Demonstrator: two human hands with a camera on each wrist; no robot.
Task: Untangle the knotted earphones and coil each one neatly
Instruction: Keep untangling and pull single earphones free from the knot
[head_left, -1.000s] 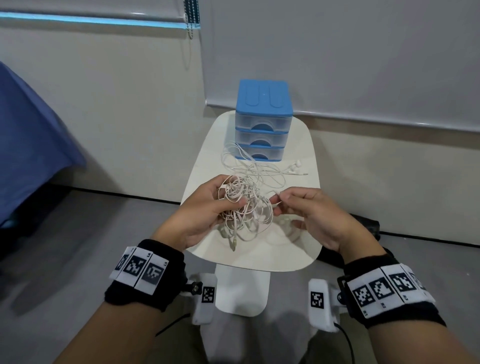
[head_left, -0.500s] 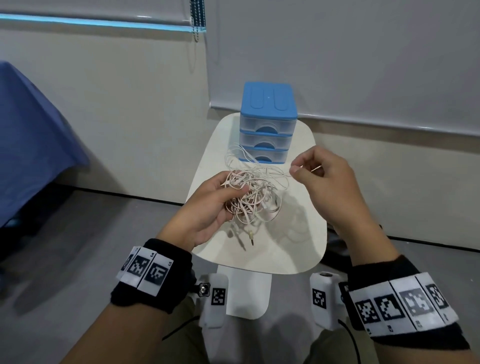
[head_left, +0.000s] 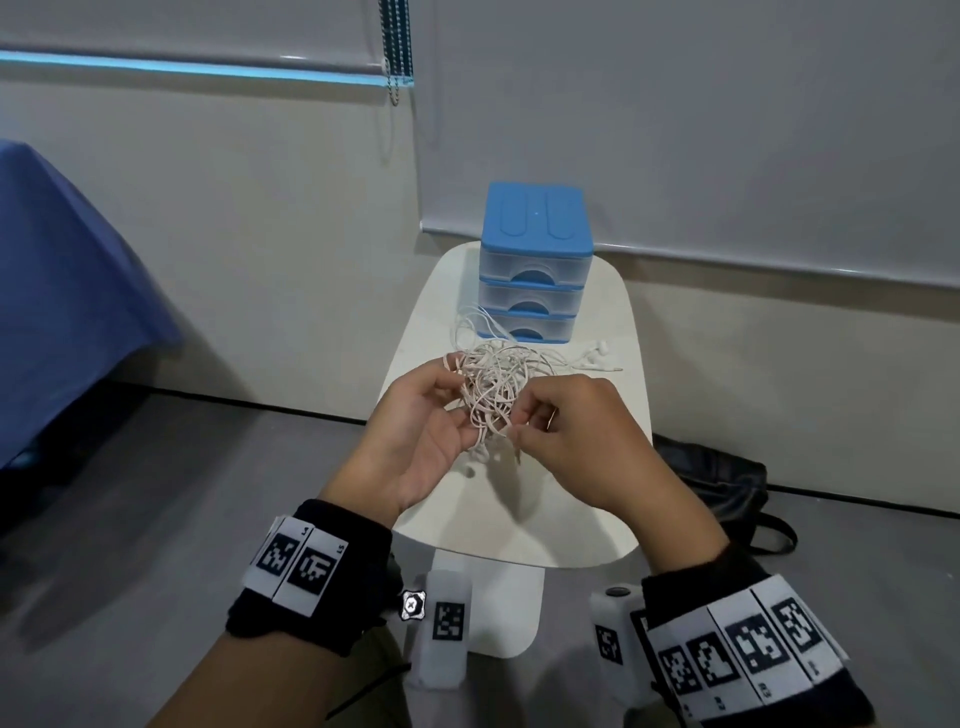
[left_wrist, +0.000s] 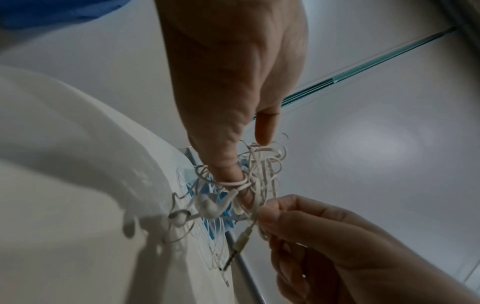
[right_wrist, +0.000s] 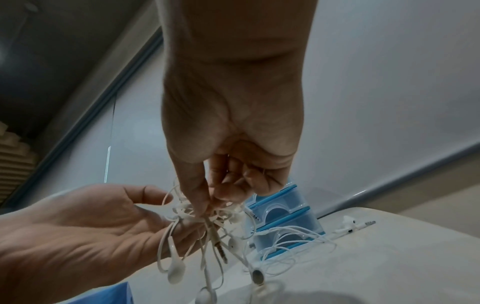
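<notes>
Over the small white table (head_left: 519, 514), from the head camera, both hands are up with the tangle of earphones (head_left: 491, 387) held between them, clear of the tabletop. Left hand (head_left: 415, 441) sits palm-up, fingers curled into the left side of the knot; right hand (head_left: 576, 441) comes in from the other side, thumb and forefinger pinching a strand at the knot's lower edge. One cable trails back from the tangle across the table to a pair of earbuds and a plug (head_left: 597, 356) lying just in front of the blue drawer unit (head_left: 535, 260), which stands at the far end. A black bag (head_left: 711, 483) lies on the floor to the right.

Left wrist camera now: a loop of cable is wound round one of the left hand's fingers (left_wrist: 228, 156), with an earbud (left_wrist: 207, 207) dangling below it. The right hand's fingertips (left_wrist: 275, 214) pinch the cord just above a jack plug (left_wrist: 241, 244).

Right wrist camera: thumb and forefinger (right_wrist: 200, 195) are pressed together on the knot, the other fingers curled in. The left palm lies open beneath, and several earbuds (right_wrist: 176, 269) hang down from the bundle.
</notes>
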